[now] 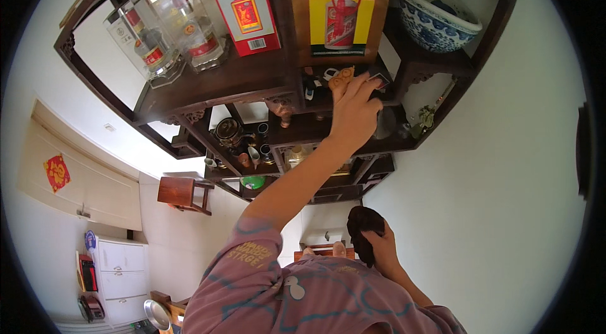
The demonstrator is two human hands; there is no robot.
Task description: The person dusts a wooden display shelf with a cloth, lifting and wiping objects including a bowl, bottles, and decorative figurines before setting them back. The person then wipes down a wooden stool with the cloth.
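My left hand (355,114) reaches up to a small compartment of the dark wooden display shelf (222,83). Its fingertips are over a dark, red-centred flat item (380,80) and beside a tan carved ornament (342,77); whether they grip either one is unclear. Left of these lie a white key-fob-like object (331,74) and other small items. Down by my body, my right hand (386,246) holds a bunched dark brown cloth (365,227).
Above the left hand stands a printed paper bag (341,17), with a blue-and-white porcelain bowl (438,21) to its right. On the left are a red box (244,3) and bottles in clear cases (201,36). Lower shelves hold a teapot (228,131) and cups. My feet (339,249) are on a wooden seat (324,255).
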